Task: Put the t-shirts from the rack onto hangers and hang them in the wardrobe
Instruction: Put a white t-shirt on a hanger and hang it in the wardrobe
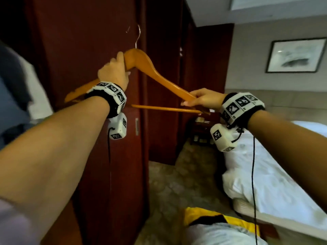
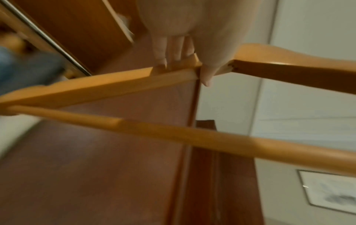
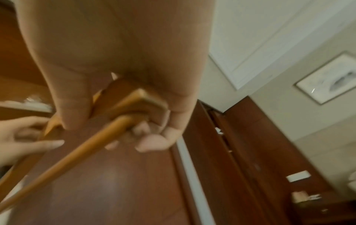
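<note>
Holding a bare wooden hanger (image 1: 150, 71) up at the centre of the frame, in front of the dark red wardrobe (image 1: 85, 41), the person seems early in a round: no shirt is on it yet. Dressing it and hanging it are still to come, I'd judge. Clothes, blurred, hang at the far left edge; a yellow and white garment (image 1: 221, 225) lies at the bottom. The left hand (image 1: 113, 71) curls round the hanger's neck below the metal hook (image 1: 138, 36). The right hand (image 1: 203, 99) pinches the right end, where shoulder and crossbar (image 1: 168, 109) meet, fingers closed on the wood.
</note>
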{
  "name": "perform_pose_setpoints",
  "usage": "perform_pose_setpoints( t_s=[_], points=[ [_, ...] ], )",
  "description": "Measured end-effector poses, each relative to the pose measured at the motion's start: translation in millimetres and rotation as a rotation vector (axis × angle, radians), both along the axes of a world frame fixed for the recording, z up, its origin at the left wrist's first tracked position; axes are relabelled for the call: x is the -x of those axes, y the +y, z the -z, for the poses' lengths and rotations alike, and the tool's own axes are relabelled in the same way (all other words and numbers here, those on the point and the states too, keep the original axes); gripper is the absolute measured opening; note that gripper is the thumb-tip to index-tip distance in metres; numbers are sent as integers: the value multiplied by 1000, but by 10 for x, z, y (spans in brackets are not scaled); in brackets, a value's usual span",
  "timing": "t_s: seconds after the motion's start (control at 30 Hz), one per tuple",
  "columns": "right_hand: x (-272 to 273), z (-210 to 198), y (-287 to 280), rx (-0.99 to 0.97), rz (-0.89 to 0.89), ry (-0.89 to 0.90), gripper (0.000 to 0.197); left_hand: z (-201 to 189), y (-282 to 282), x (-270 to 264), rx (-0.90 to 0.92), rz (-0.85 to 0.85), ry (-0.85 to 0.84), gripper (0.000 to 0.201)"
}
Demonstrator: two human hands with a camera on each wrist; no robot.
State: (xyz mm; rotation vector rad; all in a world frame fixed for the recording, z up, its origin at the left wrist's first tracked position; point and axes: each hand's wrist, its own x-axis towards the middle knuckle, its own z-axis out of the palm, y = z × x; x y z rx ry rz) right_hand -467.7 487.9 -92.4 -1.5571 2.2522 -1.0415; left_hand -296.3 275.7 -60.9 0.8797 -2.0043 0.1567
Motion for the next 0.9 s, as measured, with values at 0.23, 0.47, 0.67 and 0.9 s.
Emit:
perform_pose_setpoints(
  t_s=[0.23,0.47,0.67,0.9],
  points=[
    [864,404,626,-16,195,-42,20,479,766,1525,18,266,-165,54],
    [1854,1036,1044,189,499,-539,16,1086,1493,3166,70,617,-340,52],
    [2710,1616,1541,167,857,-596,24,1504,1916,4401,47,861,-513,61],
    [3265,2765,2364,20,1112,-748,20,2650,2349,5165,-97,954,-731,52]
  ],
)
